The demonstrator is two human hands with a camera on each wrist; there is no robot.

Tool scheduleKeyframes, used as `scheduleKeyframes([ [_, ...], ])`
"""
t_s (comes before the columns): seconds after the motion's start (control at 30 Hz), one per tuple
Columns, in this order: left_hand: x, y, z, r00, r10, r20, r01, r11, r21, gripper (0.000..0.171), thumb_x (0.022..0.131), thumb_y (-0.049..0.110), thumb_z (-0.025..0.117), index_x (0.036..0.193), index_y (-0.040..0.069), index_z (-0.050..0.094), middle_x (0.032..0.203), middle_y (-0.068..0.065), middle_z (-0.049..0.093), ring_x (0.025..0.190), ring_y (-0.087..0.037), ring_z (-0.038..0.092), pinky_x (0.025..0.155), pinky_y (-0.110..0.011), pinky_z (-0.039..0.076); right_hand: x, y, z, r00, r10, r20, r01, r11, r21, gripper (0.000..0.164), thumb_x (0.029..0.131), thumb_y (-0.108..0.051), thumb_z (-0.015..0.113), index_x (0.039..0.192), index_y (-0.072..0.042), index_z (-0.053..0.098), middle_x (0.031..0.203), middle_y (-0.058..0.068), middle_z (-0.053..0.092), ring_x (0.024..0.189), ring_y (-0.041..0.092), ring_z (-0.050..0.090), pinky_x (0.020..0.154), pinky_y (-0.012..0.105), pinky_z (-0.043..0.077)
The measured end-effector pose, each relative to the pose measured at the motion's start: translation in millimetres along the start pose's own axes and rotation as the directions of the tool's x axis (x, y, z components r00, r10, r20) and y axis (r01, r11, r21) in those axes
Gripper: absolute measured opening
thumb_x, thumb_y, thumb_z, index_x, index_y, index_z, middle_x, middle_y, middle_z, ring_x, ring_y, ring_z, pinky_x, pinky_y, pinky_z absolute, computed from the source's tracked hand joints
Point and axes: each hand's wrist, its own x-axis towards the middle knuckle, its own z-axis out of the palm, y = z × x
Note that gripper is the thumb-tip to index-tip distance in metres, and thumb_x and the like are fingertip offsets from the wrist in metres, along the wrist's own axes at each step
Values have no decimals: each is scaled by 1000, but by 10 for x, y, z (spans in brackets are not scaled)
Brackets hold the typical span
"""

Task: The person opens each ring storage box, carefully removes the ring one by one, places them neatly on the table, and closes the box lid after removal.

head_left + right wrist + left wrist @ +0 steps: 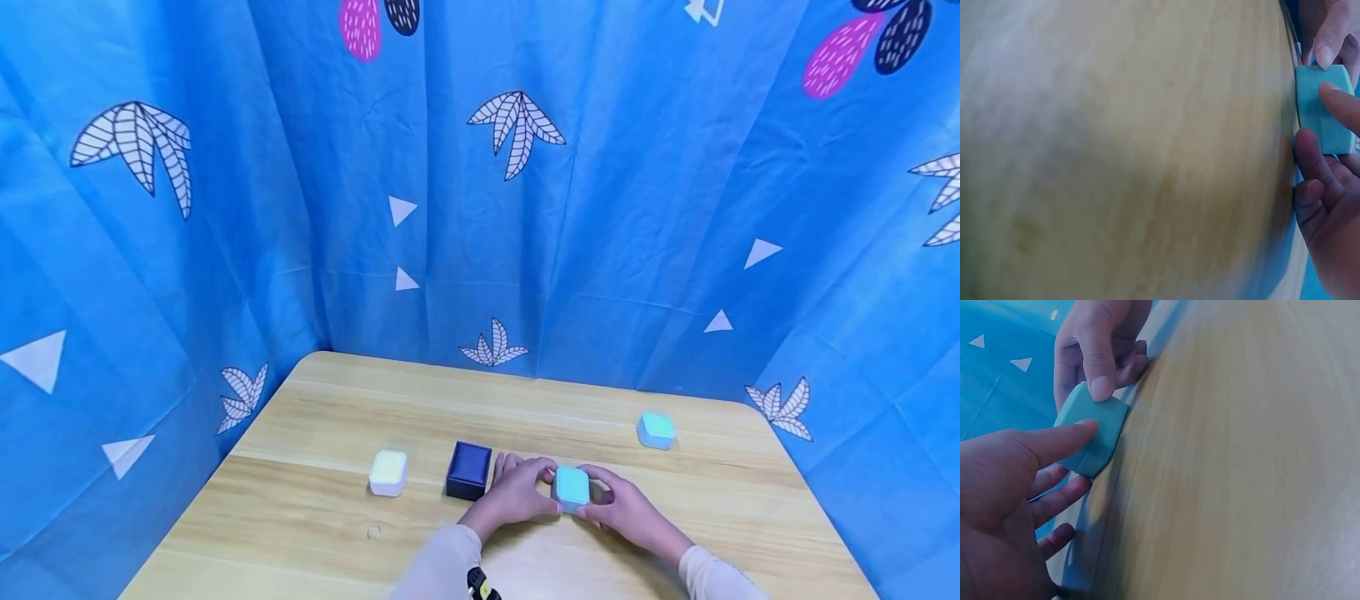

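A small turquoise jewelry box (572, 488) with rounded corners sits between both hands, low over the wooden table. My left hand (519, 493) pinches its left side, thumb on the near face and fingers around the back. From the right side, my right hand (628, 510) pinches the same box with thumb and fingers. A seam runs across the box's side in the right wrist view, where the box (1322, 115) looks closed. Just beyond my left fingers stands a dark blue jewelry box (469, 471), also closed.
A white rounded box (388, 472) stands at the left, and a second turquoise box (657, 430) at the back right. Near the front left lies a small clear ring-like thing (373, 531). Blue patterned curtain (480, 208) hangs behind and beside the wooden table (315, 500).
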Motion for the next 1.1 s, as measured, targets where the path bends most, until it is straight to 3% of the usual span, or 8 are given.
scheduleKeyframes([
  [0.07,-10,-8,19,1000,-3,-19,3,1000,-7,57,72,30,89,124,24,66,103,15,63,107,-17,38,113,-56,23,0,10,-1,1000,1,-2,-1,1000,-3,70,89,-28,77,148,-8,46,87,6,63,57,9,55,52,25,49],
  [0.2,-21,-34,53,999,3,-48,-4,1000,-20,58,72,30,89,125,23,66,103,15,65,111,-19,39,115,-57,22,0,34,0,1000,6,-8,-6,1000,-8,71,88,-30,77,148,-9,46,80,4,60,58,8,54,53,24,49],
  [0.37,-20,-69,76,999,-4,-53,1,999,-53,60,72,32,89,127,25,66,102,17,64,116,-20,40,120,-60,15,-2,59,4,1000,-2,-13,2,1000,-17,72,88,-30,78,149,-10,45,77,2,59,58,8,54,53,23,49],
  [0.6,-3,-101,117,999,-13,-52,8,995,-102,70,71,29,89,135,25,62,110,14,65,130,-26,39,123,-59,-7,-20,55,-5,1000,-21,2,21,1000,7,78,88,-28,78,153,-8,39,71,1,56,60,8,53,55,24,49],
  [0.9,23,-95,290,991,40,-127,-30,996,82,76,71,33,89,140,24,59,136,7,63,123,-20,44,123,-60,-4,-25,72,-12,998,-51,-20,52,997,64,72,88,-23,77,149,-6,43,67,-2,56,59,7,53,54,23,49],
  [1.1,-2,-81,324,986,38,-161,-12,987,157,75,71,36,89,139,24,60,134,10,63,122,-19,46,123,-61,0,-10,115,5,999,-45,-26,46,998,46,69,89,-26,76,149,-9,46,66,-3,55,59,6,52,54,22,47],
])
